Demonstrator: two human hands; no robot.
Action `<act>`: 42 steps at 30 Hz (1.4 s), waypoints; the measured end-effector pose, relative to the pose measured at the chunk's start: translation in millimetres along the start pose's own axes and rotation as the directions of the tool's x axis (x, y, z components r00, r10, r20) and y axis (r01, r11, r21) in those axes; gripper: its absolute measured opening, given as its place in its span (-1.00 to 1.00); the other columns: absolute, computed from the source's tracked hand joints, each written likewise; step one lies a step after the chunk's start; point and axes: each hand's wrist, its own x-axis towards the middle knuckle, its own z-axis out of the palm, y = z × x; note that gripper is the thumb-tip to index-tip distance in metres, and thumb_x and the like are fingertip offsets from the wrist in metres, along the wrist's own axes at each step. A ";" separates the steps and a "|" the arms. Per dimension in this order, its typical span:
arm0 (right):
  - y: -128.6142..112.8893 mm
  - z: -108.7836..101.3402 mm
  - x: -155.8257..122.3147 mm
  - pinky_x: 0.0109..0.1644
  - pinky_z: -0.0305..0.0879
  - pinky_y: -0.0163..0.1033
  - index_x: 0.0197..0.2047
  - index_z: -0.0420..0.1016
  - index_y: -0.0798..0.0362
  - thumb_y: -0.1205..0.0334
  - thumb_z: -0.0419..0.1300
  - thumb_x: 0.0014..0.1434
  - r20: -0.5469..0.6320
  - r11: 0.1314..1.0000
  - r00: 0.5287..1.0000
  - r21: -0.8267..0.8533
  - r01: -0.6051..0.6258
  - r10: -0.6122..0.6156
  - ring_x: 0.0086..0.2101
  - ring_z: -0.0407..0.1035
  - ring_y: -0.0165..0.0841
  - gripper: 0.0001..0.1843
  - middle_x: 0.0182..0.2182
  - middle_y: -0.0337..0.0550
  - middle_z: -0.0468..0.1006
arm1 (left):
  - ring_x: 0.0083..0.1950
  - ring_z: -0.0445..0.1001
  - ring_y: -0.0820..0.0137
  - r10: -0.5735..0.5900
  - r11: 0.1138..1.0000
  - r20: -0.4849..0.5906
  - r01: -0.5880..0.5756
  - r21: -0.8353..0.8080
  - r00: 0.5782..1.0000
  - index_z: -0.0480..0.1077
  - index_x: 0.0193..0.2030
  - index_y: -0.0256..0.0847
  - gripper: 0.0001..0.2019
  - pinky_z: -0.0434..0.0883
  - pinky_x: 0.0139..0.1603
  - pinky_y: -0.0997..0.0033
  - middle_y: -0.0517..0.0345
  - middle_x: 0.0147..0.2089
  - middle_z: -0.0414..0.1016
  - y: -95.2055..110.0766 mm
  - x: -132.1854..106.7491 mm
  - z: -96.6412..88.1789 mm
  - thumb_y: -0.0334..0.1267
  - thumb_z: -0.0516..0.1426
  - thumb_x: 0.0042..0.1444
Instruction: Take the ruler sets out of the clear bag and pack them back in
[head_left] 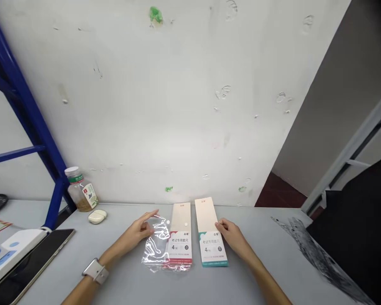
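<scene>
The left hand (142, 232) is held open, its fingers slightly spread, just beside a crinkled clear plastic bag (155, 248) that is laid over a cream, red-banded paper ruler packet (180, 233). The right hand's (230, 238) fingertips (217, 225) are placed on a cream, teal-banded paper ruler packet (208, 235), though a grip cannot be confirmed. Both packets are lying on a pale grey table (130, 279), and a white-lidded glass jar (81, 189) is seen farther off against a scuffed white wall (146, 106).

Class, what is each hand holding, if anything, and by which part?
The left hand is at the edge of the clear plastic bag, its hold unclear; the right hand touches the edge of the teal ruler packet with fingertips, grip unclear.
</scene>
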 end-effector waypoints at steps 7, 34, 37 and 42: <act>11.4 8.6 -8.0 -0.28 0.12 -0.18 -0.54 0.09 -0.05 0.01 -0.08 0.24 -0.156 0.959 0.983 -0.278 0.051 -0.098 -0.49 0.24 -0.29 -0.65 -0.58 -0.26 0.36 | -0.23 0.41 0.28 0.137 0.859 -0.264 0.018 0.511 0.955 0.34 0.22 -0.14 -0.53 0.43 -0.11 0.21 0.02 -0.03 0.42 -30.4 -4.5 0.0 -0.14 -0.02 0.18; -41.6 45.6 -39.6 -0.08 0.30 -0.11 -0.12 0.53 -0.11 0.13 0.05 0.30 0.064 0.881 0.936 -0.320 0.349 -0.347 -0.20 0.37 -0.21 -0.76 -0.24 -0.13 0.49 | 0.42 0.08 0.06 0.279 0.637 0.127 -0.283 0.717 0.952 0.23 0.32 0.02 -0.52 0.06 0.39 -0.09 0.11 0.42 0.15 -12.8 -21.0 42.5 -0.01 0.03 0.29; -47.4 52.1 -40.6 -0.06 0.28 -0.15 -0.15 0.50 -0.10 0.13 0.13 0.22 0.115 0.945 0.958 -0.167 0.281 -0.264 -0.16 0.34 -0.22 -0.83 -0.22 -0.17 0.48 | 0.41 0.09 0.06 0.280 0.684 0.152 -0.308 0.662 0.948 0.23 0.32 0.01 -0.53 0.03 0.40 -0.11 0.09 0.39 0.20 -7.5 -22.5 48.5 -0.03 0.03 0.29; -50.9 50.3 -35.8 -0.15 0.24 -0.23 -0.30 0.49 -0.04 0.05 0.19 0.15 0.133 0.984 0.978 0.102 0.147 -0.159 -0.31 0.27 -0.30 -0.82 -0.30 -0.21 0.44 | 0.30 0.24 0.10 0.266 0.869 0.025 -0.251 0.426 0.964 0.36 0.18 0.02 -0.62 0.18 0.30 -0.01 0.06 0.23 0.40 5.3 -21.4 53.3 -0.03 0.04 0.27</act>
